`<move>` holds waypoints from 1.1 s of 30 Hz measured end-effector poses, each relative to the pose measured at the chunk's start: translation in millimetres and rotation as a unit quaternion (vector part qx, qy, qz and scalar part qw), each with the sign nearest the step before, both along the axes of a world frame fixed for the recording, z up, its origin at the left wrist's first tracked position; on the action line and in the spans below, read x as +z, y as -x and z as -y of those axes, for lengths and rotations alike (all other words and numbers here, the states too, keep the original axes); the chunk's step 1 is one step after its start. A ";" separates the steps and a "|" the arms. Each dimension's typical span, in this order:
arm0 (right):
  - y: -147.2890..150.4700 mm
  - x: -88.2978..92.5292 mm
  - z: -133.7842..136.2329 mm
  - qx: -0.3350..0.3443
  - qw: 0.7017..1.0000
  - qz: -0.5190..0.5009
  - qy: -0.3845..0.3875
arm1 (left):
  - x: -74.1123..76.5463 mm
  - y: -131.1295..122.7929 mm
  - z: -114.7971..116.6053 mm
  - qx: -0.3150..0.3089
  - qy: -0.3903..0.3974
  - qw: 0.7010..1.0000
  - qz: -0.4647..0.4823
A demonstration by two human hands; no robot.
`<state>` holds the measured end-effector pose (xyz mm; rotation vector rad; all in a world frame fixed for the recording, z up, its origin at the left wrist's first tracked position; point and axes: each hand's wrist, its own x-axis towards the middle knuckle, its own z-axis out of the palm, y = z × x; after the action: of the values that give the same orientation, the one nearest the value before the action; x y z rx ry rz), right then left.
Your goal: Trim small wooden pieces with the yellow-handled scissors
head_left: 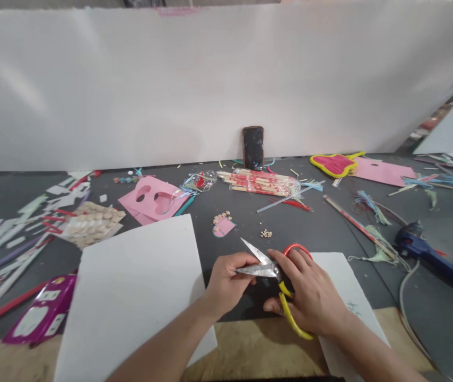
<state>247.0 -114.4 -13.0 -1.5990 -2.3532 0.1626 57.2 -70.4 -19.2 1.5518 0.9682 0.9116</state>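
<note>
My right hand point(312, 292) is closed round the handles of a pair of scissors point(264, 268), one grip red and the other wrapped in yellow. Their blades are spread apart and point left. My left hand point(230, 281) is closed in a pinch right at the blades, thumb and fingers pressed together. Anything between those fingers is too small or hidden to make out. Just beyond the blades lies a pink heart-shaped paper piece point(224, 227) with small beige beads point(221, 216) along its upper edge. A little pile of similar beads point(266, 233) sits to its right.
White boards point(139, 297) lie left and right. Behind are cut pink sheets point(153, 199), bundled sticks point(258, 182) and an upright phone point(253, 147) against a white partition point(210, 79). A blue glue gun point(429, 254) with a cable is at right; white strips and a purple packet point(43, 310) at left.
</note>
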 end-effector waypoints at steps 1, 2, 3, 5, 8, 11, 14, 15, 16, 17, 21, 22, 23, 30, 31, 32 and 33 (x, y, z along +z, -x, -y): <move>0.2 -0.1 0.2 0.001 1.000 -0.001 0.001 | 0.5 0.6 -0.3 -0.003 -0.002 1.000 -0.003; 0.1 -0.5 0.2 0.002 1.000 -0.003 0.002 | 1.1 1.2 -0.6 -0.005 -0.002 1.000 -0.005; -0.1 -1.0 0.0 0.004 1.000 -0.005 0.003 | 1.7 1.6 -1.0 -0.008 -0.001 1.000 -0.006; -0.9 -2.4 -0.9 0.012 1.000 -0.014 0.004 | 2.9 2.2 -1.8 -0.017 0.000 1.000 -0.006; -2.5 -4.0 -2.6 0.027 0.999 -0.026 0.003 | 3.3 2.3 -2.5 -0.028 0.008 1.000 -0.002; -3.9 -4.3 -3.0 0.033 0.999 -0.028 0.001 | 2.9 1.6 -2.3 -0.027 0.021 0.999 0.001; -5.3 -3.7 -1.2 0.026 0.999 -0.021 0.003 | 3.2 0.3 -1.6 -0.020 0.029 0.999 -0.002; -5.7 -3.6 -0.4 0.024 1.000 -0.019 0.005 | 3.5 -0.3 -1.4 -0.021 0.034 0.999 -0.004; -6.1 -3.5 0.3 0.023 1.000 -0.018 0.004 | 3.8 -0.8 -1.1 -0.023 0.039 0.999 -0.006; -6.5 -3.7 0.7 0.023 1.000 -0.019 0.003 | 4.1 -1.4 -0.9 -0.026 0.043 0.999 -0.008; -7.2 -5.2 -0.4 0.017 1.000 -0.017 -0.009 | 3.8 -3.2 -0.6 -0.017 0.048 0.999 -0.006; -6.9 -5.4 -1.1 0.016 1.000 -0.014 -0.010 | 3.2 -3.5 -0.7 -0.010 0.051 0.999 -0.001; -6.5 -5.4 -1.8 0.013 1.000 -0.011 -0.011 | 2.5 -3.6 -0.8 -0.004 0.054 0.999 0.006; -1.8 0.1 -1.4 0.001 1.000 0.001 -0.024 | 2.4 0.1 0.1 0.000 -0.004 1.000 0.006; -1.4 0.4 -1.0 0.002 1.000 -0.001 -0.025 | 3.1 1.0 0.5 -0.005 -0.011 1.000 0.001; -1.1 0.5 -0.8 0.002 1.000 -0.003 -0.024 | 3.7 1.7 0.8 -0.011 -0.016 1.000 -0.003; -1.0 0.4 -0.7 0.003 1.000 -0.004 -0.022 | 4.3 2.4 0.9 -0.015 -0.019 1.000 -0.006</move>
<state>248.0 -113.7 -12.7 -1.5666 -2.3390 0.1176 54.8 -71.3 -14.9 1.6000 0.9382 0.9054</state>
